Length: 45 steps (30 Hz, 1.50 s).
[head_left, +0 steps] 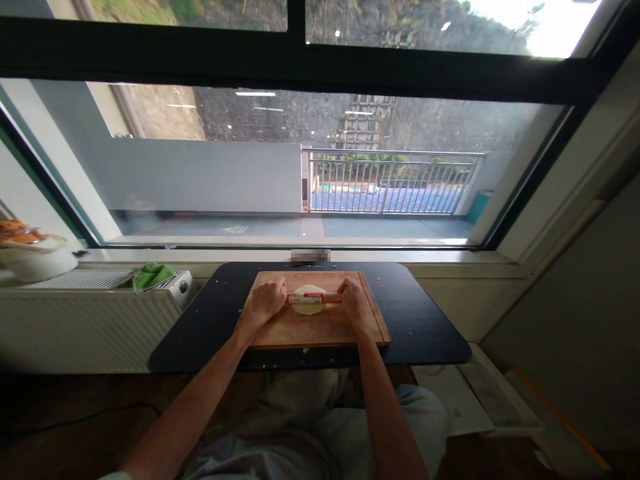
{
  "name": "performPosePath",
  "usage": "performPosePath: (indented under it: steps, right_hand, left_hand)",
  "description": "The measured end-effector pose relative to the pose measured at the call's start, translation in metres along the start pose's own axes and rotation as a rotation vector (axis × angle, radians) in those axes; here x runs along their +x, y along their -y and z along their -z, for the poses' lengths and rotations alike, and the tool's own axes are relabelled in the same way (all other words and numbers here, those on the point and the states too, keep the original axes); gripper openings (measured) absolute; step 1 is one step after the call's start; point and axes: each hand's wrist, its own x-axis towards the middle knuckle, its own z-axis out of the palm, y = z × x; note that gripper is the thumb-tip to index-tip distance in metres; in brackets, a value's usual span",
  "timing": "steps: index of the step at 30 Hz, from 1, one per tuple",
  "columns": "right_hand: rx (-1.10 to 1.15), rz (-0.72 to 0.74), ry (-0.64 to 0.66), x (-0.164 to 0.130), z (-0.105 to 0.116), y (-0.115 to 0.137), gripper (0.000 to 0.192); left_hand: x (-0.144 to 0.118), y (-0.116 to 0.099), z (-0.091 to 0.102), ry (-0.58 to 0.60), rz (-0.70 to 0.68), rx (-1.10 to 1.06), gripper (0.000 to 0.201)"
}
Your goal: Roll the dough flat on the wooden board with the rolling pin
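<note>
One black, round-cornered table (430,327) spans lower centre of frame, bearing tan rectangular wooden board (303,328). Left hand (270,297) and right hand (354,297) closed around opposite ends of slim brown, red-and-white-labelled rolling pin (313,298). Good rolling probably wants level pin, even pressure from both sides. Pale, round, flat dough piece (307,309) lies under pin, between hands, touching neither.

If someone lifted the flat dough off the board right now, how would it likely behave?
The dough would probably droop, since it looks thin and flat. It is likely light, covering only a small part of the wooden board. It may cling to the rolling pin lying across it.
</note>
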Motion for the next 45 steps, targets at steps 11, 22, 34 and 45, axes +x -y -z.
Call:
performPosePath:
  steps: [11,22,34,45]
  right_hand:
    - [0.065,-0.041,0.009,0.000,0.002,0.002,0.019]
    - [0.042,-0.064,0.047,-0.002,0.008,0.011,0.030]
    - [0.013,-0.051,0.061,0.000,0.009,0.004,0.030]
    - [0.022,-0.037,0.048,0.000,0.005,-0.001,0.030]
  left_hand:
    - [-0.003,-0.001,-0.002,-0.060,0.038,0.015,0.044]
    - [-0.007,-0.001,0.006,-0.022,0.042,-0.032,0.045]
    - [-0.004,-0.001,0.000,-0.051,0.025,-0.030,0.046]
    - [-0.003,0.001,0.000,-0.048,0.008,-0.040,0.045]
